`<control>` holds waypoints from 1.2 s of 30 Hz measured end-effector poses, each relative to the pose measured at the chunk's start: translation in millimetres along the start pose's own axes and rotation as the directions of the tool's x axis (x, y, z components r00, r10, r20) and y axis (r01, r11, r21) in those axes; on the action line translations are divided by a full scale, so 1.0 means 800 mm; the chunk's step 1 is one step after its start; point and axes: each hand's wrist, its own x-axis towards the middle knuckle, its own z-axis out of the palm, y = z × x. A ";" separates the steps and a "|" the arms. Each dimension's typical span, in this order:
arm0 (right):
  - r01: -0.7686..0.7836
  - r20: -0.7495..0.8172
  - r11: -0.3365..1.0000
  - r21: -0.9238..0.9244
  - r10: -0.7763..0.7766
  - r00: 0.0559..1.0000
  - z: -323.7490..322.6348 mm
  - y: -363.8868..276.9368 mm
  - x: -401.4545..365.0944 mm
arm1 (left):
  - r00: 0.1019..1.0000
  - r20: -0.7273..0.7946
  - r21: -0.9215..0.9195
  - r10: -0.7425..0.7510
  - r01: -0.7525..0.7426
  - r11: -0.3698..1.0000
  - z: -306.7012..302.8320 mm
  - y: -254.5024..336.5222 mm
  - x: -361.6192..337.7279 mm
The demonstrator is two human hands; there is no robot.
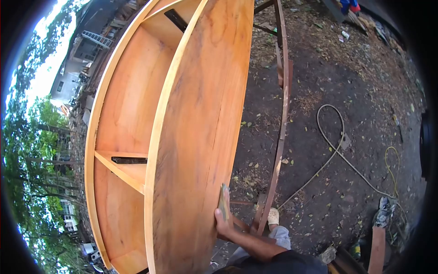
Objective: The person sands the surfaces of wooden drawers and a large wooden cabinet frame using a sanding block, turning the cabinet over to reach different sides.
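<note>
A long orange-brown wooden cabinet (196, 128) with open compartments lies across the view, its broad panel facing up. Near the panel's right edge, low in the view, my hand (222, 224) is closed around a thin, flat greenish-tan piece (224, 201), which touches the wood. Dark smudges mark the panel's left part. Black metal slides (129, 160) are fixed to the compartment dividers. Only one hand shows; it appears to be my right hand, and my left hand is out of sight.
A brown metal frame (284, 105) stands right of the cabinet. On the dirt ground lie a looped hose (338, 148) and a yellow cord (386, 157). A brown plank (377, 250) is at the lower right. A ladder (97, 39) and trees (45, 182) are at the left.
</note>
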 end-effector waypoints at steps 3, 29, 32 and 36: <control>-0.016 -0.125 0.987 0.163 0.036 0.992 -0.033 0.030 0.162 | 0.998 -0.022 -0.039 0.057 -0.057 0.998 0.005 -0.014 -0.003; 0.135 -0.234 0.982 0.132 -0.102 0.967 -0.052 -0.020 0.403 | 0.997 0.007 0.041 -0.075 0.075 0.996 -0.002 0.009 -0.004; 0.452 -0.095 0.888 -0.088 -0.459 0.883 -0.026 -0.079 0.223 | 0.993 0.049 0.089 -0.106 0.102 0.991 -0.007 -0.002 -0.002; -0.053 -0.160 0.965 0.255 0.096 0.982 -0.024 0.018 0.203 | 0.995 0.000 0.141 -0.103 0.102 0.985 -0.003 0.026 -0.014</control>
